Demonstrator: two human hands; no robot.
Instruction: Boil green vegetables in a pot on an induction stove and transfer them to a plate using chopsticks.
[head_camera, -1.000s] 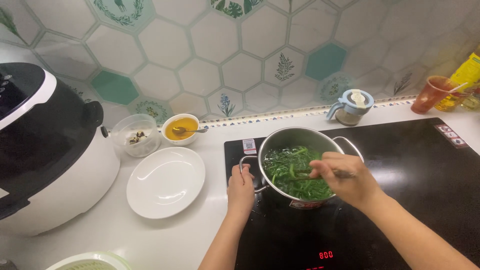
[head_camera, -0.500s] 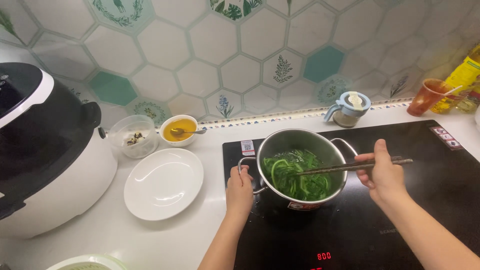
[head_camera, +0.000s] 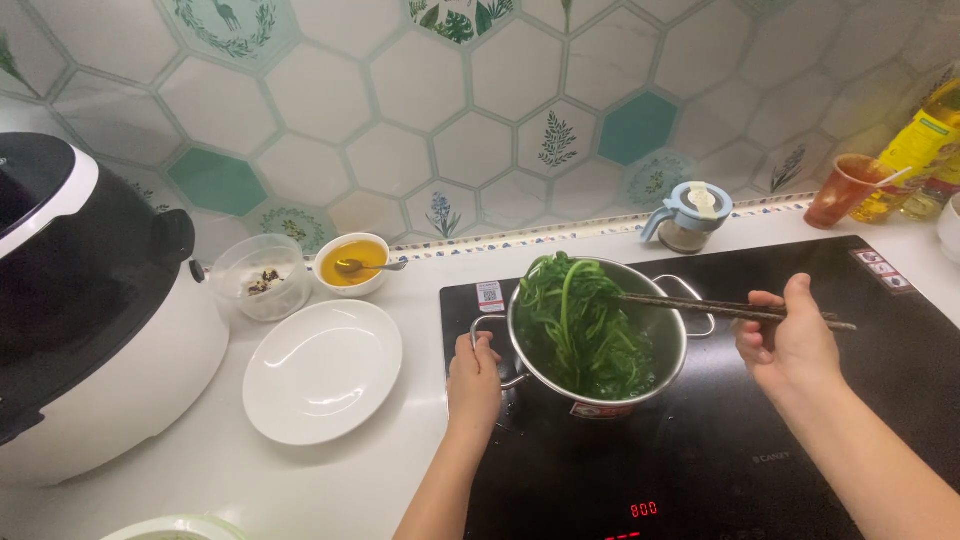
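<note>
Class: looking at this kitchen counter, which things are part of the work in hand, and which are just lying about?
In use: left hand, right hand, pot, greens, chopsticks, cooktop.

Lying about: white plate, yellow sauce bowl, plastic tub, rice cooker, small jug, orange cup.

right hand (head_camera: 790, 345) lifting greens (head_camera: 580, 320) with chopsticks (head_camera: 730, 310), left hand (head_camera: 473, 385) gripping pot handle (head_camera: 487, 345)

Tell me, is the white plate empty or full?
Empty. The plate shows only bare white surface; the greens are still at the pot, lifted by chopsticks.
</note>
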